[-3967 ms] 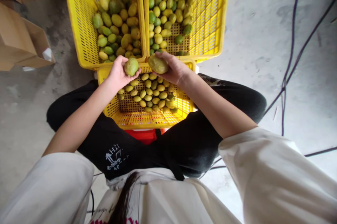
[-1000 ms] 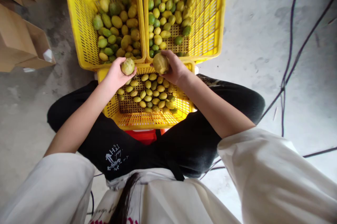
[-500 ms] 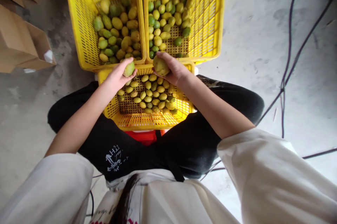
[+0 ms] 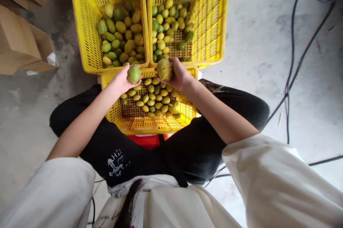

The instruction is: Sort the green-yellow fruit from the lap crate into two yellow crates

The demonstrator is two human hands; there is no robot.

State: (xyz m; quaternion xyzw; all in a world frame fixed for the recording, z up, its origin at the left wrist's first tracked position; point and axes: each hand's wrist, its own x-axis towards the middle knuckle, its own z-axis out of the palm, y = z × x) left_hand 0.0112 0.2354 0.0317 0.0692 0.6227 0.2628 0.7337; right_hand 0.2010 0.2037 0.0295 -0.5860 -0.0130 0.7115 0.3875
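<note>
My left hand [image 4: 123, 79] is closed around a green lemon [image 4: 133, 74], its round end turned up toward me. In my right hand [image 4: 179, 74] rests a larger, yellowish-brown lemon [image 4: 164, 70] with dark marks on its skin. Both hands are above the far part of the near yellow crate [image 4: 114, 113], side by side with a gap between them. Several small yellow-green lemons [image 4: 152, 96] lie on the bottom of that crate, partly hidden by my hands.
Beyond stand two more yellow crates, the left crate [image 4: 80, 24] holding larger yellow and green lemons, the right crate [image 4: 211, 20] smaller ones. Cardboard boxes [image 4: 18, 42] are at the left. Black cables [image 4: 292, 67] run over the concrete floor at right. Something red [image 4: 144, 142] shows under the near crate.
Both lemons have turned in my fingers, and the green one now shows its round end. My hands have shifted slightly nearer to me; the whole view has moved a little.
</note>
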